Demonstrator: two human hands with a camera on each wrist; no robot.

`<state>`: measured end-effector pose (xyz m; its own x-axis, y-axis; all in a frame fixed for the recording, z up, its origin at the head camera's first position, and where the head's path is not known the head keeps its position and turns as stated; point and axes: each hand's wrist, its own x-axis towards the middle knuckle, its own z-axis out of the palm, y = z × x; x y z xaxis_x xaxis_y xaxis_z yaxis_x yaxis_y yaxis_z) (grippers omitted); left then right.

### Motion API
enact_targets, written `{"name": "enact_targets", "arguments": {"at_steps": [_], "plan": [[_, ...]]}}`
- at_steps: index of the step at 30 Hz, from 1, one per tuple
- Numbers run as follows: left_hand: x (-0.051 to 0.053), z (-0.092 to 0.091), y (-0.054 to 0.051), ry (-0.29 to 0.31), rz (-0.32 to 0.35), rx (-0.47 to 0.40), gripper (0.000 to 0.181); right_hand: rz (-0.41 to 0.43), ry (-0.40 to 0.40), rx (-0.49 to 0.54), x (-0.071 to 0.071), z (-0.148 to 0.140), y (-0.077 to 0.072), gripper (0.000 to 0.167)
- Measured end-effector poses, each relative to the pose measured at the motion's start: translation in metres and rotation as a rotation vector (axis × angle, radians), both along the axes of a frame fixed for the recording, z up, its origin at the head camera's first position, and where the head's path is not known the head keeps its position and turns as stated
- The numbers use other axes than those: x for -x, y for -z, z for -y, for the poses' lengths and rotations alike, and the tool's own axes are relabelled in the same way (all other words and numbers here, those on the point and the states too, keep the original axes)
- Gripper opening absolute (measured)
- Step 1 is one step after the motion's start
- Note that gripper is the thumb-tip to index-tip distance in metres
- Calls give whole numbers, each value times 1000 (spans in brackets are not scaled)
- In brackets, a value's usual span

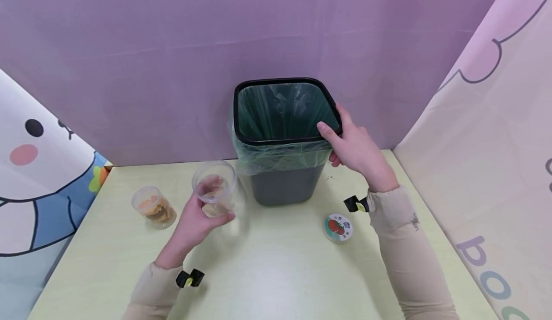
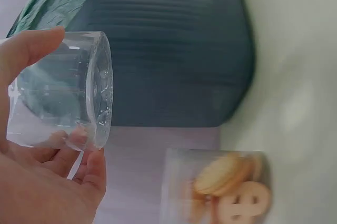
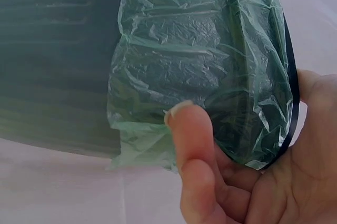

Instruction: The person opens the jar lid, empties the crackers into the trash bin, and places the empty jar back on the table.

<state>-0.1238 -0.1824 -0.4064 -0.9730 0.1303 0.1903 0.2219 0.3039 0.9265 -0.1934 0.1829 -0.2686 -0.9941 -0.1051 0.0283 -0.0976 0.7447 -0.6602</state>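
Note:
My left hand (image 1: pixel 199 222) grips a clear plastic jar (image 1: pixel 215 186) with no lid on it, fingers behind and thumb in front. In the left wrist view the jar (image 2: pixel 60 87) looks see-through, with nothing visible inside. With my right hand (image 1: pixel 360 150) I hold the black rim (image 1: pixel 280 142) of a grey trash bin (image 1: pixel 282 186) at its right front corner. A thin green bag (image 3: pixel 174 50) lines the bin and folds over its outside. The bin stands on the table just right of the jar, its opening towards me.
A second clear jar (image 1: pixel 154 208) with cookies in it stands on the table (image 1: pixel 267 272) at the left. Right of the bin lies a round lid (image 1: pixel 338 228) with a tomato picture. A purple cloth (image 1: pixel 172 71) hangs behind the table, printed cloths at both sides.

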Motion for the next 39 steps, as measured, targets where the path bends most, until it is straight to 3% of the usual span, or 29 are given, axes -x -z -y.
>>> {"name": "enact_targets", "arguments": {"at_steps": [6,16,20,23,28,35,39], "plan": [[-11,-2,22,21,30,39,87,-54,32,11,0,2,5,94],[-20,-7,55,124,27,113,94,-63,43,6,0,1,7,95],[-20,-6,67,158,17,138,94,-57,36,5,-1,0,6,94],[-19,-5,75,163,45,183,91,-60,33,-2,-1,-1,5,94],[-21,-5,84,142,125,229,89,-56,33,-6,-2,-1,5,94],[-24,-8,88,118,81,242,92,-71,33,-1,-4,-1,5,93],[-26,-6,87,113,105,270,100,-69,35,-3,-5,-1,4,92]]}}
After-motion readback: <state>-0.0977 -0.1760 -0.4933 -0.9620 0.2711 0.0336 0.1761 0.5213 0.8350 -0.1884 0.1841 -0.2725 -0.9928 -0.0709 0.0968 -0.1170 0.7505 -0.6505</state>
